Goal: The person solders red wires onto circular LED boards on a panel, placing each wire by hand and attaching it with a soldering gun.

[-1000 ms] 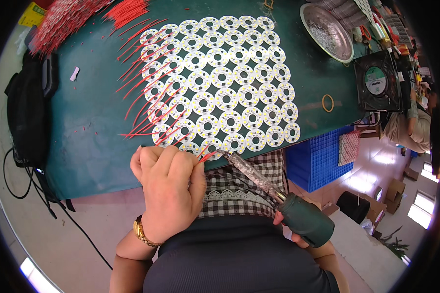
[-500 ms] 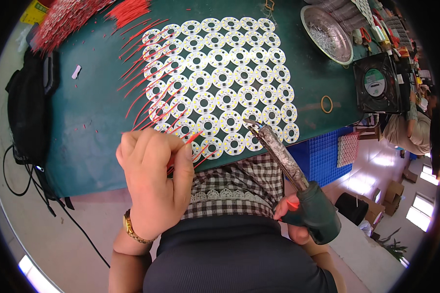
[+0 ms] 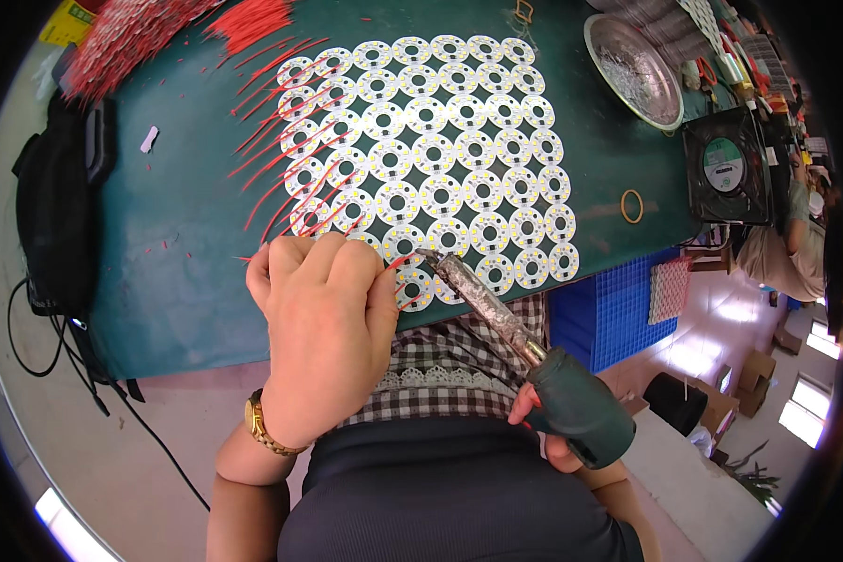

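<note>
A grid of round white LED boards [image 3: 441,195] with centre holes lies on the green table. Thin red wires [image 3: 270,160] stretch across its left columns. Over the near left boards, my left hand [image 3: 328,323] is closed, and a short red wire [image 3: 401,262] sticks out from between thumb and fingers. My right hand [image 3: 560,454] grips the dark green handle of a soldering iron [image 3: 489,314]. The iron's tip points up and left, beside the end of that wire over a near-row board; whether they touch I cannot tell. My left palm and other fingertips are hidden.
Bundles of red wire [image 3: 251,23] lie at the far left, by a black bag [image 3: 56,201]. A metal bowl [image 3: 670,117], a black fan [image 3: 726,169] and a rubber band [image 3: 632,206] are at the right. Blue crates [image 3: 618,309] stand beyond the table edge; a person [image 3: 787,244] sits farther right.
My left hand has moved right and slightly down with the wire. The soldering iron's tip has moved left and down to the wire's end. The view has shifted slightly.
</note>
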`<action>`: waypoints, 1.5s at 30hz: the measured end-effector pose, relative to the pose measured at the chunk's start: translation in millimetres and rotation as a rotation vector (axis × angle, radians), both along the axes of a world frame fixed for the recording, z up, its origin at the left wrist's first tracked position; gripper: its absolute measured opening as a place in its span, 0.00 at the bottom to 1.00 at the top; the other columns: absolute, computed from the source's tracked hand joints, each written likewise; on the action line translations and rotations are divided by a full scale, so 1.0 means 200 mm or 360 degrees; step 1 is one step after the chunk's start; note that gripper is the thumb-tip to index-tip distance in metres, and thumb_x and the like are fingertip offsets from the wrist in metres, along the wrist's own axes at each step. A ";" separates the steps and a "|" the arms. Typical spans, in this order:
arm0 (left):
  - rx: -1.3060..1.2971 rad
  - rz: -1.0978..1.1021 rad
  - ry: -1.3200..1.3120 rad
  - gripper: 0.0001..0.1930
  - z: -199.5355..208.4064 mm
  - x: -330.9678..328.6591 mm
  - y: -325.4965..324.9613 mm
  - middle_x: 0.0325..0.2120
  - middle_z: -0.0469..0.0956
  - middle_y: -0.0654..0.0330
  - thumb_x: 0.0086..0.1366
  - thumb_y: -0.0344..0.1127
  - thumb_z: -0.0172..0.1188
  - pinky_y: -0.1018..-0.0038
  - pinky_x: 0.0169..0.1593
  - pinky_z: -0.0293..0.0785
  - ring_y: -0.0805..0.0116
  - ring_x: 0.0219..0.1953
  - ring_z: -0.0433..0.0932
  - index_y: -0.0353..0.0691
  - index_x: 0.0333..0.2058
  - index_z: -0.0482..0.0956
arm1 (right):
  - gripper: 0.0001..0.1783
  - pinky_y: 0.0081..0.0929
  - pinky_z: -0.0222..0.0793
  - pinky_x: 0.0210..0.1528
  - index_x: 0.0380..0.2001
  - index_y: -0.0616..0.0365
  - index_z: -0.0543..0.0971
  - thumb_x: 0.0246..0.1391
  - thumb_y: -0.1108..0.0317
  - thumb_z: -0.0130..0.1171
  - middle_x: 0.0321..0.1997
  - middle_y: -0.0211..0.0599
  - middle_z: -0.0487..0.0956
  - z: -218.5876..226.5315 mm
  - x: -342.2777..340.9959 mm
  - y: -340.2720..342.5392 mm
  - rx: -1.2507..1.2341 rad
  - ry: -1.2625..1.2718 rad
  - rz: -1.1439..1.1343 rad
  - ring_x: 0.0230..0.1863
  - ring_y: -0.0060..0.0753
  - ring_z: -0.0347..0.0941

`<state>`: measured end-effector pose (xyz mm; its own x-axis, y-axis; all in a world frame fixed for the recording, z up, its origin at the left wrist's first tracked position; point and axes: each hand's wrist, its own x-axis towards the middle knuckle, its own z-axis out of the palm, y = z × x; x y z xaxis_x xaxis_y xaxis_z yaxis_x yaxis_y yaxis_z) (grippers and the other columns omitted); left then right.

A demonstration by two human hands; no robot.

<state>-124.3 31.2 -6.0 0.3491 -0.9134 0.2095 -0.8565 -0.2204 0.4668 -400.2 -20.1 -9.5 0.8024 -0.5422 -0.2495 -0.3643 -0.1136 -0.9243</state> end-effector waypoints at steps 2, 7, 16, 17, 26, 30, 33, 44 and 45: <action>-0.0007 0.0002 -0.0019 0.06 -0.01 0.00 0.00 0.24 0.69 0.64 0.55 0.26 0.61 0.65 0.45 0.56 0.62 0.33 0.64 0.42 0.27 0.72 | 0.29 0.31 0.73 0.38 0.41 0.54 0.80 0.55 0.38 0.55 0.33 0.27 0.82 -0.01 0.00 0.00 0.0026 0.0002 0.0005 0.35 0.38 0.78; 0.0011 0.0011 -0.0041 0.06 -0.01 -0.01 0.00 0.24 0.69 0.64 0.55 0.26 0.60 0.65 0.46 0.57 0.61 0.33 0.64 0.43 0.27 0.71 | 0.31 0.32 0.73 0.36 0.42 0.55 0.80 0.49 0.38 0.59 0.33 0.28 0.80 -0.03 -0.02 0.01 0.0090 0.0018 -0.0050 0.34 0.40 0.77; 0.0035 0.0009 -0.0078 0.06 -0.01 -0.01 -0.01 0.25 0.70 0.63 0.55 0.26 0.61 0.63 0.47 0.57 0.60 0.34 0.65 0.42 0.27 0.71 | 0.36 0.35 0.71 0.30 0.45 0.57 0.77 0.38 0.41 0.65 0.34 0.34 0.78 -0.04 -0.03 0.01 -0.0048 0.0081 -0.0097 0.30 0.42 0.75; 0.0035 0.0013 -0.0081 0.06 -0.01 -0.01 -0.01 0.25 0.70 0.63 0.54 0.26 0.61 0.63 0.47 0.57 0.60 0.34 0.65 0.42 0.27 0.71 | 0.36 0.35 0.70 0.29 0.44 0.56 0.78 0.38 0.39 0.65 0.32 0.34 0.78 -0.01 -0.01 -0.02 -0.0167 0.0088 -0.0002 0.29 0.42 0.75; 0.0121 -0.0016 -0.0097 0.06 0.05 0.00 0.02 0.24 0.70 0.62 0.55 0.26 0.62 0.62 0.48 0.58 0.59 0.34 0.66 0.41 0.26 0.72 | 0.37 0.33 0.66 0.25 0.40 0.53 0.79 0.39 0.32 0.65 0.27 0.34 0.75 0.00 0.01 -0.02 -0.0358 0.0073 -0.0092 0.24 0.42 0.72; 0.0092 0.0153 0.0121 0.04 0.16 0.08 0.07 0.28 0.73 0.62 0.58 0.29 0.61 0.61 0.47 0.59 0.59 0.35 0.67 0.41 0.30 0.74 | 0.36 0.33 0.67 0.26 0.41 0.53 0.79 0.40 0.32 0.64 0.25 0.32 0.75 0.11 0.02 -0.03 0.0363 0.0544 -0.0238 0.24 0.39 0.73; -0.0026 0.0201 0.0145 0.04 0.17 0.10 0.05 0.29 0.74 0.62 0.59 0.28 0.61 0.65 0.44 0.58 0.59 0.34 0.68 0.41 0.32 0.75 | 0.37 0.31 0.68 0.26 0.42 0.53 0.79 0.41 0.32 0.64 0.27 0.33 0.77 0.02 0.02 -0.02 -0.0272 0.0099 -0.0121 0.26 0.39 0.75; 0.0025 0.0036 -0.0050 0.04 0.00 0.04 -0.02 0.26 0.70 0.61 0.60 0.27 0.59 0.66 0.45 0.58 0.59 0.33 0.64 0.41 0.28 0.73 | 0.41 0.35 0.73 0.34 0.47 0.58 0.77 0.43 0.32 0.61 0.37 0.37 0.80 0.01 0.02 0.00 -0.0094 0.0228 -0.0089 0.33 0.43 0.78; 0.0019 0.0037 -0.0058 0.04 -0.01 0.04 -0.02 0.26 0.70 0.61 0.59 0.27 0.59 0.66 0.45 0.57 0.59 0.33 0.64 0.41 0.28 0.73 | 0.41 0.35 0.73 0.34 0.47 0.58 0.77 0.43 0.31 0.61 0.37 0.37 0.80 0.02 0.03 0.00 0.0051 0.0347 -0.0118 0.33 0.44 0.78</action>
<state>-115.7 26.3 -7.2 0.3626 -0.9076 0.2115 -0.8674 -0.2457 0.4327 -395.2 -20.3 -6.2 0.6860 -0.5865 -0.4306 -0.5620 -0.0513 -0.8255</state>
